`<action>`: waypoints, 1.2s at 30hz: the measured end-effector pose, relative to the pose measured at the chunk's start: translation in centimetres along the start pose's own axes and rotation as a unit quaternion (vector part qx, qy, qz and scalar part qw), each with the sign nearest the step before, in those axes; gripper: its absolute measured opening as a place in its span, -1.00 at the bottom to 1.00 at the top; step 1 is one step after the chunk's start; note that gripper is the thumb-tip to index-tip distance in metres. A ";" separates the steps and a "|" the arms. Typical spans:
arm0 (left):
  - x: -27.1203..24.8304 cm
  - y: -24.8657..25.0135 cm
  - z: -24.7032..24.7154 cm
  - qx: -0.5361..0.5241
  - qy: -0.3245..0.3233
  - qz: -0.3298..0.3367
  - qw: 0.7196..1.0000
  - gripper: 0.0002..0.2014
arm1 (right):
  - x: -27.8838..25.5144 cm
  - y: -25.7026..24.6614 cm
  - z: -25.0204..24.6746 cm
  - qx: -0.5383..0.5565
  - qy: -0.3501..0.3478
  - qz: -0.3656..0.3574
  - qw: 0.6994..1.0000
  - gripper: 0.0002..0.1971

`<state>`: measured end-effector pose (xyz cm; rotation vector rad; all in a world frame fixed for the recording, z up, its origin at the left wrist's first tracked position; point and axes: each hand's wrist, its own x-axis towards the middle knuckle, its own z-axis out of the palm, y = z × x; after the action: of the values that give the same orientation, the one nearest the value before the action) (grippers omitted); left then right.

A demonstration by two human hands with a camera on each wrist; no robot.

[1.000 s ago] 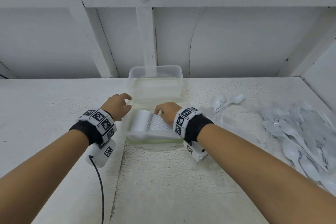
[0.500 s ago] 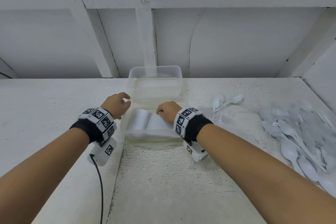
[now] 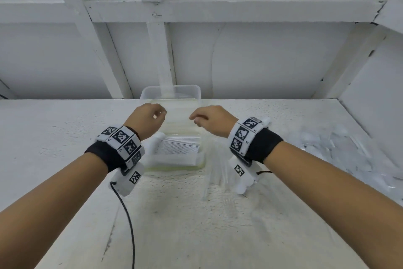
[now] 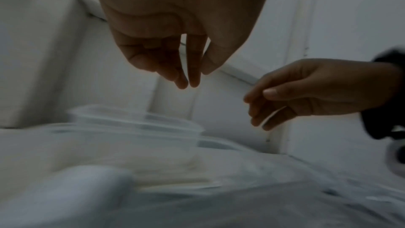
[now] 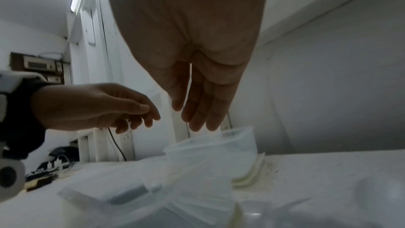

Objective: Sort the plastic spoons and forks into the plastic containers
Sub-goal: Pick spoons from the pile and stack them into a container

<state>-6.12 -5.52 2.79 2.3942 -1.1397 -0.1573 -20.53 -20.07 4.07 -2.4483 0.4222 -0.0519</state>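
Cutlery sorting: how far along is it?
Partly done. The near container already holds a packed row of white cutlery. Both the left hand and right hand hover empty. A loose pile on the right is still unsorted.

The head view is bright, evenly lit and bowed at its edges. Both wrist views are dim, with backlit fingers dark; motion blur smears the clear container (image 4: 136, 127) and tabletop (image 4: 285, 205).
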 end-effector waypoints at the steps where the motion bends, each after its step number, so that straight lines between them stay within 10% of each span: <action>1: -0.1 1.6 0.5 -0.007 -0.005 0.023 1.000 -0.75 | -0.9 0.7 -0.8 0.003 0.012 0.002 1.000 -0.71; 13: -2.7 14.4 12.2 0.136 -0.313 0.144 0.929 -0.70 | -11.2 11.3 -2.1 -0.059 -0.017 0.105 0.993 -0.74; 24: -3.5 12.6 12.3 -0.019 -0.232 0.141 0.962 -0.71 | -13.4 12.6 2.4 -0.272 -0.095 0.094 0.953 -0.42; 36: -6.2 11.8 12.8 0.208 -0.299 0.253 0.896 -0.71 | -13.1 14.8 0.8 -0.258 -0.031 0.199 0.945 -0.53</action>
<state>-22.25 -11.88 -3.52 2.3515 -2.2436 -0.5462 -37.04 -26.42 -4.68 -2.8021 0.9997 0.3475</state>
